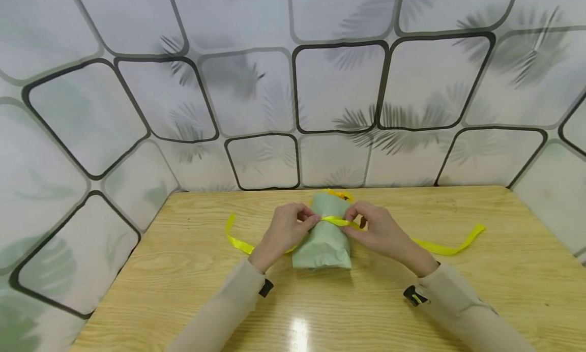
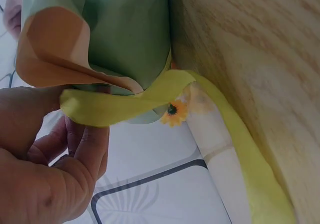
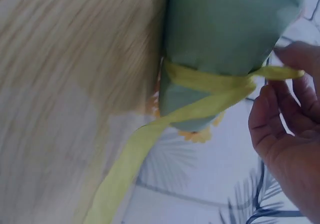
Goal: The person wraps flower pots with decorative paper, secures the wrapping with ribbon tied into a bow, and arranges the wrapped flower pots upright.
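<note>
A bouquet wrapped in pale green paper (image 1: 324, 245) lies on the table, its flowers at the far end. A yellow ribbon (image 1: 336, 221) runs round its wrapping. My left hand (image 1: 288, 230) pinches the ribbon at the bouquet's left side; in the left wrist view the ribbon (image 2: 107, 108) passes between thumb and fingers beside a folded paper flap with a tan inside (image 2: 55, 43). From the right, my right hand (image 1: 377, 230) pinches the ribbon too. The right wrist view shows ribbon strands (image 3: 210, 81) crossing over the wrapping, near the right fingertips (image 3: 265, 96).
One loose ribbon tail (image 1: 235, 240) lies out to the left and another (image 1: 450, 249) to the right on the wooden table (image 1: 183, 291). Orange-yellow flowers (image 2: 175, 113) show past the wrapping. A patterned cloth wall (image 1: 339, 87) stands along the table's back edge.
</note>
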The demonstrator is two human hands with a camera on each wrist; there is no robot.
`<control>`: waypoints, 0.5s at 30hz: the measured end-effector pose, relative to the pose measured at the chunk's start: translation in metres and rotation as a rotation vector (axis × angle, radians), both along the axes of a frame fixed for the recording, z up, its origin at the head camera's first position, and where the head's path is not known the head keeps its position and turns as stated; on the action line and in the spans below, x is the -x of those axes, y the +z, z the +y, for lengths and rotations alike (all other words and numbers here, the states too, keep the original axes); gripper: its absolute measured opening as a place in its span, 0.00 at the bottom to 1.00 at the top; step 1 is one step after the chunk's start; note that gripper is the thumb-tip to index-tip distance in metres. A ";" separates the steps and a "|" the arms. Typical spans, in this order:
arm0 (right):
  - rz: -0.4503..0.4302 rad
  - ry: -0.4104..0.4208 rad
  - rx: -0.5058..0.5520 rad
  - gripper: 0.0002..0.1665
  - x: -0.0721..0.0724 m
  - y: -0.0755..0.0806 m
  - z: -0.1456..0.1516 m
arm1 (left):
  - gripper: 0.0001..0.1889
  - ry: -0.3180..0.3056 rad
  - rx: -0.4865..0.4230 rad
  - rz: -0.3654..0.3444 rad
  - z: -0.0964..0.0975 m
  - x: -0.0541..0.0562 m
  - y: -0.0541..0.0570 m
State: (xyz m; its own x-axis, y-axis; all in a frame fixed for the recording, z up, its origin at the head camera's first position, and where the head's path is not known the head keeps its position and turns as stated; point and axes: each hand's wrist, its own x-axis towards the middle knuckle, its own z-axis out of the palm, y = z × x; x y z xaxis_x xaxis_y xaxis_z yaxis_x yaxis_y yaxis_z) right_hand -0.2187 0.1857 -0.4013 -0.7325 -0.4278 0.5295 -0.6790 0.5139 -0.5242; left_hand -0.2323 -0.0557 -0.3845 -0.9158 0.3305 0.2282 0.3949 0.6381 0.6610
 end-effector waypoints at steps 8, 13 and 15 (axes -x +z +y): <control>-0.110 -0.051 0.017 0.07 -0.008 0.010 -0.005 | 0.10 0.015 -0.003 -0.007 -0.003 0.000 -0.001; -0.232 -0.068 0.106 0.06 -0.012 0.008 -0.003 | 0.10 0.017 0.006 -0.003 -0.003 -0.002 -0.002; -0.261 -0.064 0.126 0.07 -0.013 0.007 -0.002 | 0.10 0.022 0.003 -0.005 -0.003 -0.003 -0.002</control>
State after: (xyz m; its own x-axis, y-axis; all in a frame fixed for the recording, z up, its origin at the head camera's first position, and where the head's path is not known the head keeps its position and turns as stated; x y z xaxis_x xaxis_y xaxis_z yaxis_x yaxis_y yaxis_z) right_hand -0.2059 0.1840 -0.3946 -0.8744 -0.3191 0.3654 -0.4809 0.4710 -0.7395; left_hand -0.2295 -0.0588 -0.3868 -0.9242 0.3105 0.2224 0.3770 0.6485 0.6613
